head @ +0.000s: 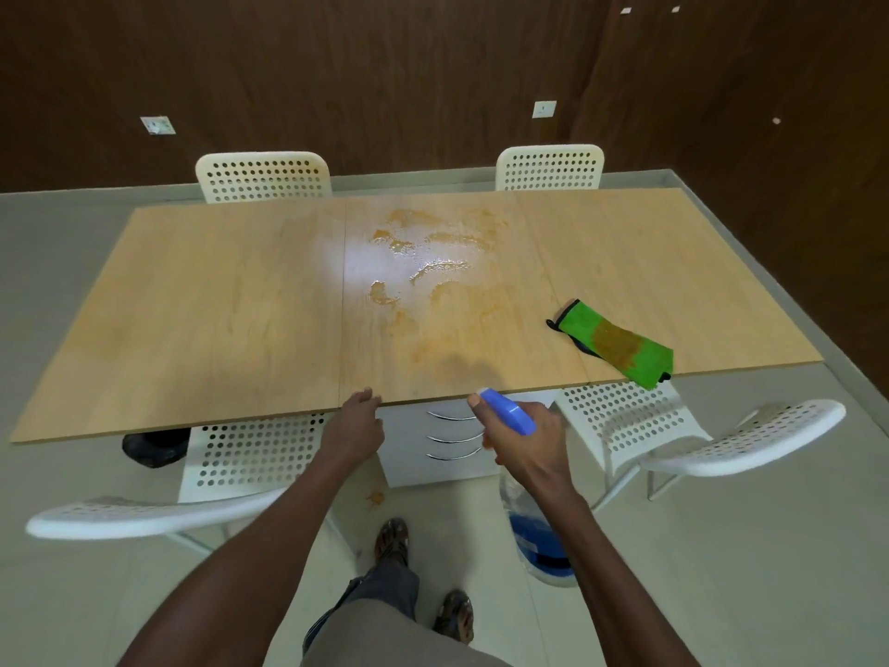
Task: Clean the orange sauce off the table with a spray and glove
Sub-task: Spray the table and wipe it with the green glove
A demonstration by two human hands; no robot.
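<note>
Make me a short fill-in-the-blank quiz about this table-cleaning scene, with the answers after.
1. The right hand grips a spray bottle with a ____ nozzle head.
2. The green glove lies on the table, stained ____.
3. The left hand touches the table's near ____.

Missing words: blue; orange; edge

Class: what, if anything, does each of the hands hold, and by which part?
Right hand grips the spray bottle at its blue trigger head. Left hand holds nothing.
</note>
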